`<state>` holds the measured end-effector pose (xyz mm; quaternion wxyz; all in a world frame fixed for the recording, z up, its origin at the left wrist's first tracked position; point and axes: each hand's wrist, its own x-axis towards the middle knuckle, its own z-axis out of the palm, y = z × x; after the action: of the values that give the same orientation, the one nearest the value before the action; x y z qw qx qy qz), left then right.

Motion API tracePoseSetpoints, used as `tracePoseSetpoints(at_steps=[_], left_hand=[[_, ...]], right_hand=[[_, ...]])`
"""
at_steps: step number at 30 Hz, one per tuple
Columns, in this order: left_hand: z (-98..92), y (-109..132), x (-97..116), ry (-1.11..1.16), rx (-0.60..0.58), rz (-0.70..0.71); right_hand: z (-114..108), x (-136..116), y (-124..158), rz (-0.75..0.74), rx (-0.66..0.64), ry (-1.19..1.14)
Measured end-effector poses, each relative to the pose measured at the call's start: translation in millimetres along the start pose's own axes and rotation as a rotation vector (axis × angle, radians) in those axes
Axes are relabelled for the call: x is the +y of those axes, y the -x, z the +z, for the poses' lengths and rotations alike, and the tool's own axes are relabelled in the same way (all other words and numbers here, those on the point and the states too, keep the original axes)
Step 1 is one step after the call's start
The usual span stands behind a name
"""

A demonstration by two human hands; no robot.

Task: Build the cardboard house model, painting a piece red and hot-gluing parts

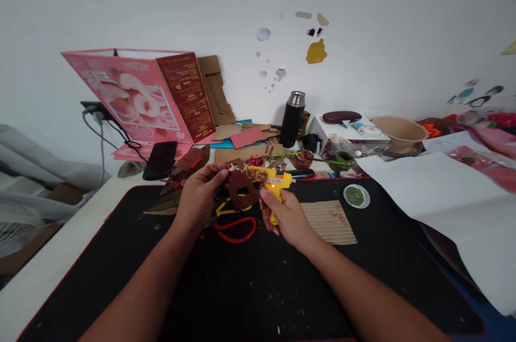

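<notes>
My right hand (287,214) is wrapped round the handle of a yellow glue gun (277,183), which has a small orange light and a stained front end pointing left. My left hand (198,194) pinches a brown cut-out piece (242,191) with an opening in it, close to the nozzle. Whether nozzle and piece touch is too small to tell. Below them, red-handled scissors (237,232) and a yellow-handled tool (226,207) lie on the black mat (242,293). Corrugated cardboard (329,222) lies right of my right hand.
A dish of green paint (356,196) sits at the mat's right. Behind are a black phone (160,160), a pink box (141,97), cardboard scraps (246,138), a black flask (292,120), small paint pots (302,159) and a beige bowl (399,131). White paper (435,191) spreads right.
</notes>
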<state>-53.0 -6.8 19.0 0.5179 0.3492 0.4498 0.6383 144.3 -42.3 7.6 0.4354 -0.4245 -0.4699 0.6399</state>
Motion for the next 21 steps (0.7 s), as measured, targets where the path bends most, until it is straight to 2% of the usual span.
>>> tracePoseSetpoints(at_steps=[21], left_hand=[[-4.9,-2.0,-2.5,-0.02,0.054,-0.006]], right_hand=[[-1.4,1.5,-1.4,-0.014,0.008,-0.001]])
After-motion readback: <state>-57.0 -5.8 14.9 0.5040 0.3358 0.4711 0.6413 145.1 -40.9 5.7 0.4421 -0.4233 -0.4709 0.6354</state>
